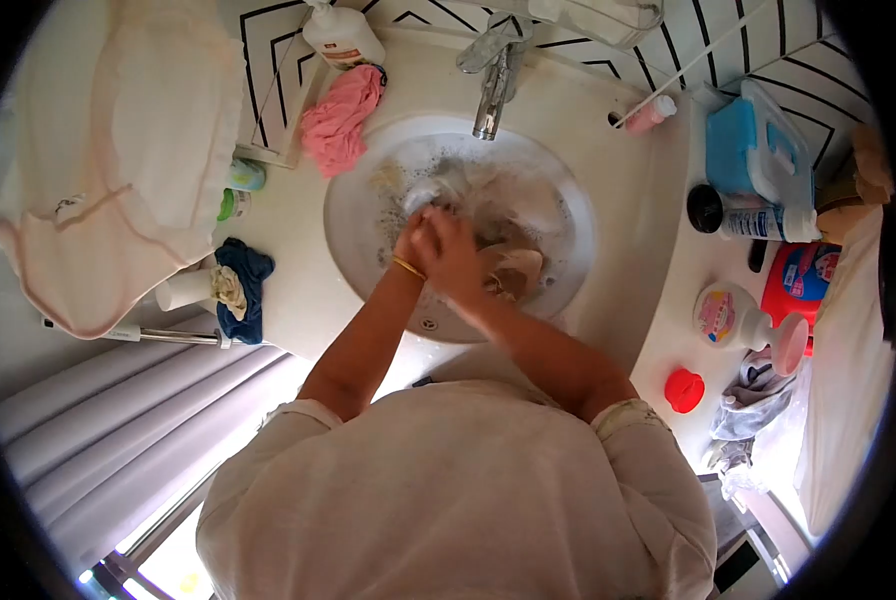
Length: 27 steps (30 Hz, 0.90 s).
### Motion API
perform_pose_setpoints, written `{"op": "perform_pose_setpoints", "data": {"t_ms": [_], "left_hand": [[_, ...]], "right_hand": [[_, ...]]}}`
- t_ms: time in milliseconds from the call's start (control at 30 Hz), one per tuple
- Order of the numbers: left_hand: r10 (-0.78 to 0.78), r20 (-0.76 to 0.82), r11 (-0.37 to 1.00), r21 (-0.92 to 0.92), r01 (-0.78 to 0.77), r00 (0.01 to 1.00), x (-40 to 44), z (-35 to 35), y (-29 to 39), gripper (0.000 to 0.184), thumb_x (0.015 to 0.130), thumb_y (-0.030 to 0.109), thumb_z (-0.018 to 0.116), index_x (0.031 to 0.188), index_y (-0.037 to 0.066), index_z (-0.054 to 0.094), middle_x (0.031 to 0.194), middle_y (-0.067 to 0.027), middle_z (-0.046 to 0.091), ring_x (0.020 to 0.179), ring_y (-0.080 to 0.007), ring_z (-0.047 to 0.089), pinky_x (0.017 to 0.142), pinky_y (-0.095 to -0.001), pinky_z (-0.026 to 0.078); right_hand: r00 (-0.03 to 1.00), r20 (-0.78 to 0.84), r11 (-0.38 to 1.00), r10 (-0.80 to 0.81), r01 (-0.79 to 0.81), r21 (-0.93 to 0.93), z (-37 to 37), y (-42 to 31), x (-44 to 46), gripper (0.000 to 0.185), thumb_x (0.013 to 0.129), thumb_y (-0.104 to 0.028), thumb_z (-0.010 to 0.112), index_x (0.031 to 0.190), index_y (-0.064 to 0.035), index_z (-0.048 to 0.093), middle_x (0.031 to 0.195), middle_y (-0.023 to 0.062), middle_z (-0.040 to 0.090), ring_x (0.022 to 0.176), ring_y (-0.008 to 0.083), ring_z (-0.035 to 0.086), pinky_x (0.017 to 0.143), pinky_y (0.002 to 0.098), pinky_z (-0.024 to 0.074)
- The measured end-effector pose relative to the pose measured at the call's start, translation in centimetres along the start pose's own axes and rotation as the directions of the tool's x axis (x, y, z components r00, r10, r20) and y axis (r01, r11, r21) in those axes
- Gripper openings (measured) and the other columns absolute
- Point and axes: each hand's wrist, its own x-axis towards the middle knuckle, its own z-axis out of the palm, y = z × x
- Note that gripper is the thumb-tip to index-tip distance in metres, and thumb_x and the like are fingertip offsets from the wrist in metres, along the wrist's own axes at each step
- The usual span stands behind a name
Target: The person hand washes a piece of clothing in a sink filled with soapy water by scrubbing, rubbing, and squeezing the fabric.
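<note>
My left hand (411, 238), with a yellow bangle at the wrist, presses against my right hand (448, 250) over the left side of the white sink basin (340, 240). Both hands are closed together, the right lying partly over the left. A bit of wet white cloth (425, 192) shows at their far side; the rest of it is hidden in the grip. Around them the basin holds sudsy water with more pale cloth (528, 205) soaking in it. A beige piece of fabric (513, 268) lies in the water beside my right hand.
Above the basin stands a chrome faucet (490, 100). A pink cloth (344, 118) and a pump bottle (343, 38) sit at back left, a dark blue cloth (242, 285) at left. On the right are a white bottle (728, 315), a red cap (684, 390) and a blue container (758, 150).
</note>
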Motion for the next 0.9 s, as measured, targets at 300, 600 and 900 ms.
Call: {"op": "perform_pose_setpoints", "data": {"t_ms": [300, 600, 900], "left_hand": [[0.313, 0.645, -0.829, 0.543, -0.130, 0.696, 1.5, -0.3, 1.2, 0.034, 0.087, 0.026, 0.050, 0.116, 0.008, 0.048, 0.115, -0.0076, 0.051, 0.106, -0.0219, 0.050, 0.089, -0.0372, 0.043], [0.381, 0.680, -0.683, 0.664, -0.304, 0.627, 0.4, 0.4, 1.3, 0.045, 0.088, 0.043, 0.044, 0.122, 0.012, 0.045, 0.115, -0.0090, 0.053, 0.108, -0.0249, 0.049, 0.093, -0.0380, 0.041], [-0.601, 0.585, -0.686, -0.029, -0.727, 0.545, 2.3, -4.3, 4.4, 0.054, 0.087, 0.048, 0.043, 0.126, 0.009, 0.043, 0.123, -0.0096, 0.049, 0.114, -0.0245, 0.046, 0.099, -0.0391, 0.034]], "right_hand": [[0.897, 0.160, 0.908, 0.411, -0.418, 0.013, -1.5, 5.4, 5.1, 0.037, 0.084, -0.032, 0.052, 0.104, -0.0002, 0.052, 0.090, 0.0182, 0.056, 0.086, 0.0348, 0.054, 0.076, 0.0400, 0.0428], [0.865, 0.388, 0.938, 0.319, -0.229, -0.262, -1.1, 8.3, 2.2, 0.038, 0.081, -0.017, 0.055, 0.116, -0.0050, 0.044, 0.096, 0.0191, 0.054, 0.093, 0.0354, 0.052, 0.079, 0.0428, 0.0436], [0.967, 0.134, 0.903, -0.219, 0.253, -0.346, -1.3, -1.3, -2.4, 0.022, 0.082, -0.024, 0.052, 0.087, -0.0027, 0.052, 0.092, 0.0181, 0.052, 0.092, 0.0357, 0.050, 0.076, 0.0420, 0.0384]]}}
